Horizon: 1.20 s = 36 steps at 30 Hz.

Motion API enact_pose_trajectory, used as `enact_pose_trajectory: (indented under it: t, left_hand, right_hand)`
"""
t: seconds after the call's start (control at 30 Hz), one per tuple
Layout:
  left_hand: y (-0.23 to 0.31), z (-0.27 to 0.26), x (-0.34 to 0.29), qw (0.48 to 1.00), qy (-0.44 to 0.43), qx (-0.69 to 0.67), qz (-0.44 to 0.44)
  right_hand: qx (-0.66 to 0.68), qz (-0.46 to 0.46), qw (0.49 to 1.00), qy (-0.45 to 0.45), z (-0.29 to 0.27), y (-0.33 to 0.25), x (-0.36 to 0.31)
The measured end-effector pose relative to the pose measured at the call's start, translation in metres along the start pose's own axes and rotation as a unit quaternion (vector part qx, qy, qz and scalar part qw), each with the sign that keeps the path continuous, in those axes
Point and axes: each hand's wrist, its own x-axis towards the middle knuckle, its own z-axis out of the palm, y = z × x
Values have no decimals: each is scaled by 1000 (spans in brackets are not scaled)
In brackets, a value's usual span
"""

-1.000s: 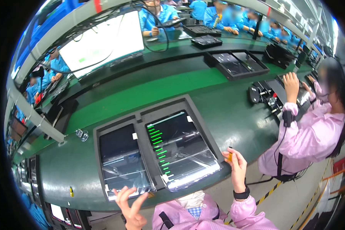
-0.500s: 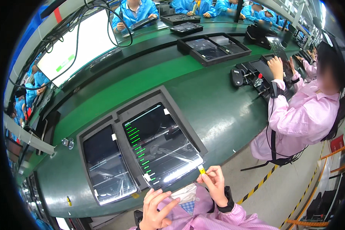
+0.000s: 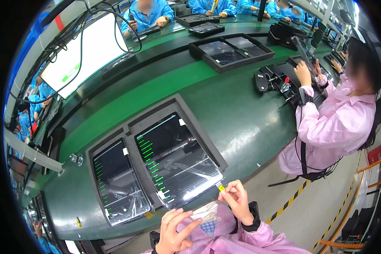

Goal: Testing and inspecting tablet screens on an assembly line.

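Observation:
Two tablet-like display panels lie side by side in a black foam tray, and both show rows of green text. My right hand (image 3: 238,204) pinches a small yellow tab (image 3: 222,187) at the near right corner of the right display panel (image 3: 180,163). My left hand (image 3: 173,232) has its fingers spread just below that panel's near edge; whether a fingertip touches it I cannot tell. The left display panel (image 3: 119,178) has a white sticker and a clear film over its lower part. The black tray (image 3: 194,122) frames both panels.
A green workbench (image 3: 237,110) carries a second tray (image 3: 233,63) with two dark panels farther back. A co-worker in pink (image 3: 334,114) handles a panel at the right. A bright monitor (image 3: 84,53) with hanging cables stands at the upper left. A small yellow piece (image 3: 78,222) lies at lower left.
The left display panel now shows several rows of green text. My hands stay nearly where they were. The co-worker at the right has raised a panel.

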Motion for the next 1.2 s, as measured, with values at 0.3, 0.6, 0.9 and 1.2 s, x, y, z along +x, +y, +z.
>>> enact_pose_trajectory:
  t: [0.3, 0.6, 0.9, 1.2]
  left_hand:
    - [3, 8, 3, 1000, -18, -6, 8]
    - [9, 24, 44, 998, -43, 53, -17]
    - [-3, 72, 82, 994, -8, 92, -57]
    - [-9, 79, 86, 992, 33, 114, -37]
  right_hand:
    - [-7, 1, 1000, -4, -4, 1, 3]
    - [17, -3, 999, -33, -5, 1, 19]
    - [-56, -21, 998, -5, -21, -9, 35]
    - [-205, -78, 975, 33, -27, -15, 47]
